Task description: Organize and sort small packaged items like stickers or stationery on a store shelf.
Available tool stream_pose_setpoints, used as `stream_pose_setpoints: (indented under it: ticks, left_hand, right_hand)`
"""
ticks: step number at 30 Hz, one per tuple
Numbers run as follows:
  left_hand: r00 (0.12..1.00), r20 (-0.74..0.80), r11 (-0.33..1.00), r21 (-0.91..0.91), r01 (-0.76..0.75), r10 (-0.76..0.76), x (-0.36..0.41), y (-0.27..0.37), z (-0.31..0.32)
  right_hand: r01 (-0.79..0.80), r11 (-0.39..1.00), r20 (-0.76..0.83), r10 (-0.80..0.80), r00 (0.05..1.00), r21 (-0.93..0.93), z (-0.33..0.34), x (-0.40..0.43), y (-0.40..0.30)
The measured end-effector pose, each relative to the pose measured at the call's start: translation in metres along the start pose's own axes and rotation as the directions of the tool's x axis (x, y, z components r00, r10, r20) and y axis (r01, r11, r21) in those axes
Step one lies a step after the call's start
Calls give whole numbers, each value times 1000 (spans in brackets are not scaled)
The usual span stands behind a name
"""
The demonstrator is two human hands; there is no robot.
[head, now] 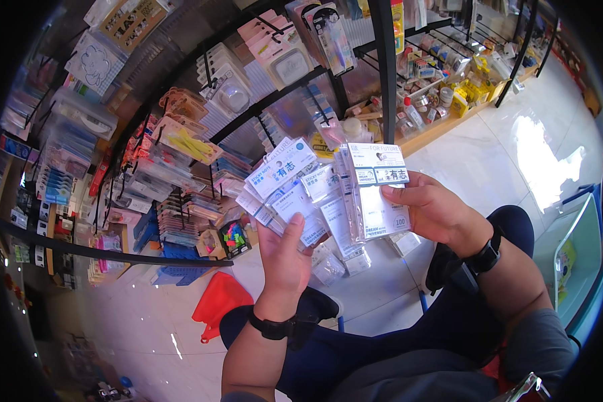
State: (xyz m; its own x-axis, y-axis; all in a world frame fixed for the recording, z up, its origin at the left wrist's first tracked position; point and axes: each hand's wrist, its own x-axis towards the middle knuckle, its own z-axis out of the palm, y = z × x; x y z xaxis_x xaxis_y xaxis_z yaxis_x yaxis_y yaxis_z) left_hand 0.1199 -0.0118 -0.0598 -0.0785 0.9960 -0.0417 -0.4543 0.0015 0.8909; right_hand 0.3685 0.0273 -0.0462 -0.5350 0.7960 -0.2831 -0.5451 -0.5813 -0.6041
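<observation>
My left hand (pixel 285 259) grips a fanned bunch of sticky note packs (pixel 284 173) in clear wrappers, its thumb lying across the front one. In my right hand (pixel 434 208) is a neater stack of white and blue sticky note packs (pixel 374 211), pinched between thumb and fingers. A middle pack (pixel 339 226) hangs between the two groups; which hand holds it I cannot tell. Below the hands, more wrapped packs (pixel 327 265) rest near the floor, partly hidden. Another white pack (pixel 405 243) shows beneath the right-hand stack.
Hanging stationery fills the display rack (pixel 281 90) ahead, with a black upright post (pixel 384 75) close behind the packs. A red bag (pixel 221 304) lies on the tiled floor (pixel 166 306) at left. On the right stands a pale green plastic bin (pixel 578 251). Small goods line a low wooden shelf (pixel 439 128).
</observation>
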Motion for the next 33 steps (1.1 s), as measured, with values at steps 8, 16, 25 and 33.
stream_pose_setpoints:
  ticks: [8,16,25,33]
  left_hand:
    - [1000,8,997,-82,-10,10,2,3,4]
    - [995,67,994,70,-84,79,5,-1,-1]
    - [999,15,997,-66,-29,30,0,1,-2]
    - [999,-21,992,117,-38,41,3,8,3]
  right_hand:
    - [11,999,52,-10,999,-33,-7,-2,-3]
    - [84,996,73,-82,994,-24,-4,3,5]
    - [140,982,36,-137,990,-127,-1,5,10]
    - [183,983,28,-183,983,20,-17,-2,-26]
